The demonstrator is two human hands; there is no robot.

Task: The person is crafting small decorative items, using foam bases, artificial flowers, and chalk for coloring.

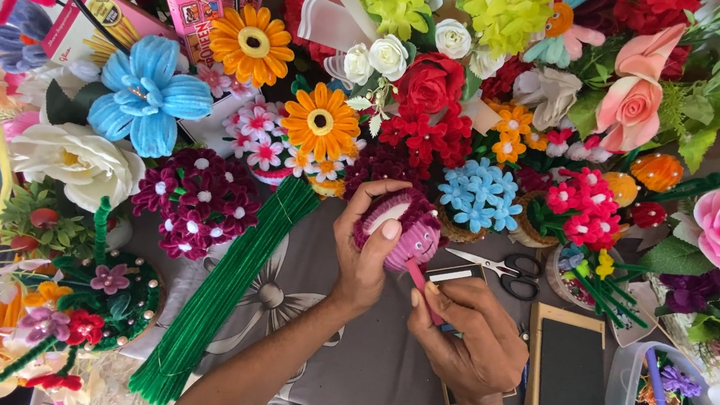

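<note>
Your bench [362, 376] wears a grey flower-print cloth; green pipe cleaners [213, 298], scissors [506, 270] and a black board [574, 386] lie on it.

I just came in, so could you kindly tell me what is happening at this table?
A person's left hand holds a round ball partly wrapped in pink fuzzy pipe cleaner. The right hand pinches the pipe cleaner's loose end below it. Steel scissors and a bundle of green pipe cleaners lie nearby among handmade flowers.

We see bright, even daylight with soft, faint shadows; colours stay vivid, focus is sharp centrally, and edges bend slightly outward.
</note>
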